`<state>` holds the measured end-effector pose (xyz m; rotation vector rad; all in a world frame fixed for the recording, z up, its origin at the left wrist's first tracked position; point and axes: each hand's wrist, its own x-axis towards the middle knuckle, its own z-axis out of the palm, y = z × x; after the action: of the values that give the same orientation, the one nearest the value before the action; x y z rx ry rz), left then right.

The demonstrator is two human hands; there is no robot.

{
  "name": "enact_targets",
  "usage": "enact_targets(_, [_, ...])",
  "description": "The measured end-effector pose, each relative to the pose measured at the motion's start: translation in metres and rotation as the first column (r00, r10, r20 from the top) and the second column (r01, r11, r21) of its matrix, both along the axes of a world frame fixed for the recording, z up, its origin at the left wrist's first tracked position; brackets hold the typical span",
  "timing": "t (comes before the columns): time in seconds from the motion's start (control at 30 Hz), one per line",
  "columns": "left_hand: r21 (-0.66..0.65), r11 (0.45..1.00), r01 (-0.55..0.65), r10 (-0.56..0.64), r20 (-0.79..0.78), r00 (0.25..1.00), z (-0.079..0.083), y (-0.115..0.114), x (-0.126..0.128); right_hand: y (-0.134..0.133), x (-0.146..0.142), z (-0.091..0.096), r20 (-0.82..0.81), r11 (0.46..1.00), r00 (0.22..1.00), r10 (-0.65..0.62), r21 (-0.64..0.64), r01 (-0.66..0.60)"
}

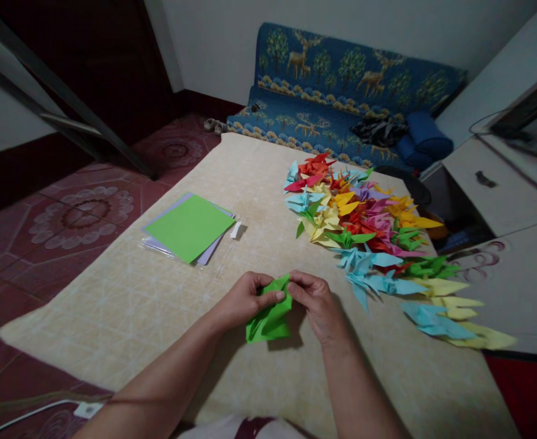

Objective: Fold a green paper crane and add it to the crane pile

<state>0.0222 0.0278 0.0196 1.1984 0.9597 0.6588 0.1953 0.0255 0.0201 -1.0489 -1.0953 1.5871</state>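
Observation:
Between my two hands, above the front part of the table, is a partly folded sheet of green origami paper. My left hand grips its left and upper side, with the thumb lying across the paper. The fingertips of my right hand pinch the paper's upper right corner. Creases and loose flaps show on the lower part, which hangs below the fingers. Some of the folds are hidden behind my fingers.
A stack of square paper, green on top with lilac beneath, lies left on the patterned tablecloth. Many coloured paper cranes crowd the right side. Beyond the table stands a blue sofa; a white cabinet is at right.

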Motion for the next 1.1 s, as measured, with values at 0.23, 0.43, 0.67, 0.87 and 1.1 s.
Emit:
enact_targets(0.23, [-0.010,1.000,0.003,-0.003,-0.008,1.000,0.001,-0.001,0.003,-0.003,-0.008,-0.006,0.089,0.967,0.964,-0.251,0.061,0.247])
enact_targets(0.43, [0.033,0.999,0.028,-0.028,-0.010,1.000,0.000,-0.001,0.002,-0.004,-0.007,0.004,0.126,0.963,0.976,-0.179,0.227,0.147])
enact_targets(0.67, [0.036,0.999,0.034,-0.034,-0.002,0.999,0.003,-0.001,0.002,-0.003,-0.003,0.007,0.145,0.972,0.980,-0.134,0.211,0.102])
enact_targets(0.87, [0.046,0.998,0.031,-0.031,-0.017,0.999,0.001,-0.001,0.002,-0.002,0.001,0.004,0.235,0.962,0.963,-0.129,0.267,0.064])
enact_targets(1.1, [0.024,0.999,0.029,-0.029,0.010,1.000,0.003,-0.001,0.001,-0.003,0.001,0.005,0.237,0.961,0.964,-0.124,0.271,0.056])
